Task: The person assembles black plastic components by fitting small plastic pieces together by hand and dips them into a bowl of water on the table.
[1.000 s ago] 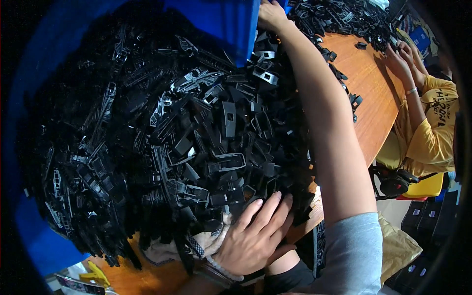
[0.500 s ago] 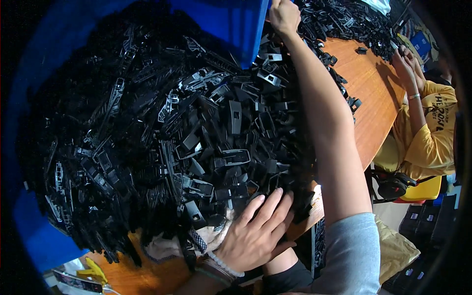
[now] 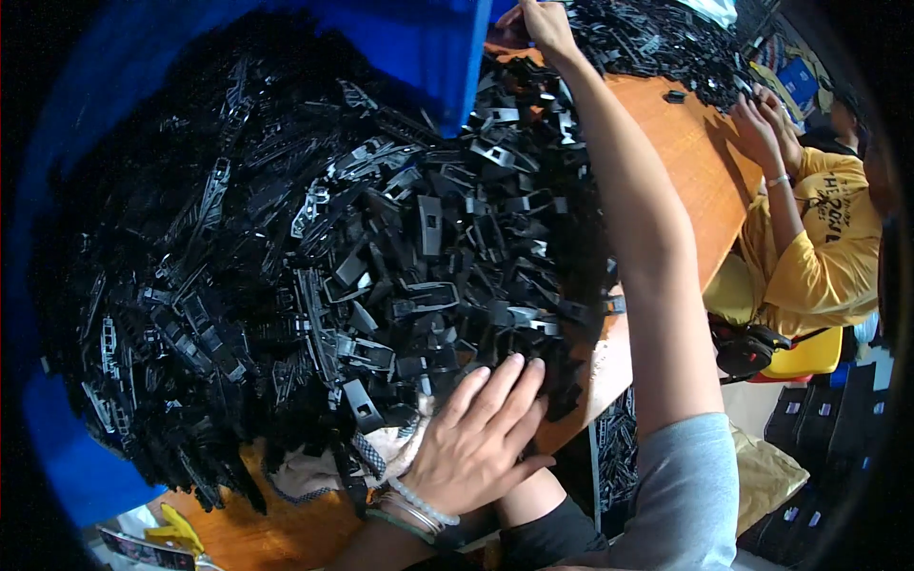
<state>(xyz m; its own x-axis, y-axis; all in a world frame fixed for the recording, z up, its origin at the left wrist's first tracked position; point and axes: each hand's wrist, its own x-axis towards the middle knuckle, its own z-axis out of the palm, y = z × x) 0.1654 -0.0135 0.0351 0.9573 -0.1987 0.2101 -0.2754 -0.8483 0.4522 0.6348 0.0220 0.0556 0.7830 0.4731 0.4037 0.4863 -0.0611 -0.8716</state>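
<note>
A large heap of black plastic clip-like parts (image 3: 428, 228) covers most of the table in front of me. My left hand (image 3: 481, 433), with bracelets at its wrist, lies palm down at the heap's near edge. Its fingers are stretched out and touch the parts. Beside it, a light cloth (image 3: 319, 473) with a checked edge lies partly under the heap. My right arm reaches far across, along the heap's right side. Beyond the corner of a blue bin (image 3: 465, 71), my right hand (image 3: 547, 29) is over the table, fingers apart, cut by the upper edge; nothing shows in its grasp.
Another person in a yellow shirt (image 3: 833, 238) works at the right side of the wooden table (image 3: 705, 181), hands near a second heap of black parts (image 3: 657, 43). A phone (image 3: 143, 549) and a yellow object (image 3: 179, 528) lie at lower left. A yellow stool (image 3: 809, 354) stands at right.
My right hand has come away from the blue bin's edge, and its fingers have spread. Parts at the heap's right side have shifted, baring more table edge. The view has slid slightly.
</note>
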